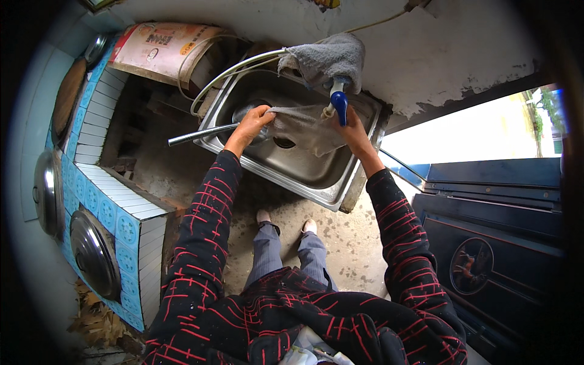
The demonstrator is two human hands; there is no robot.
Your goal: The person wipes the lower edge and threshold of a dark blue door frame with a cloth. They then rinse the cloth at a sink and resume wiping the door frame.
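A thin grey cloth (301, 125) is stretched over the stainless steel sink (315, 171). My left hand (253, 124) pinches its left end between thumb and fingers. At the cloth's right end is my right hand (355, 132), partly hidden behind the blue tap handle (339, 107); its fingers seem closed on the cloth. A thicker grey towel (335, 57) is wrapped round the pipe above the tap. Under my left hand lies a metal ladle or pan, its tubular handle (196, 136) sticking out over the sink's left edge. The drain hole (284, 143) shows below the cloth.
A pale hose (214, 84) curves from the towel past the sink's left corner. At the left stands a blue-tiled stove (107, 212) with metal lids (93, 255). A cardboard box (169, 50) lies behind it. A dark door panel (492, 237) is at the right.
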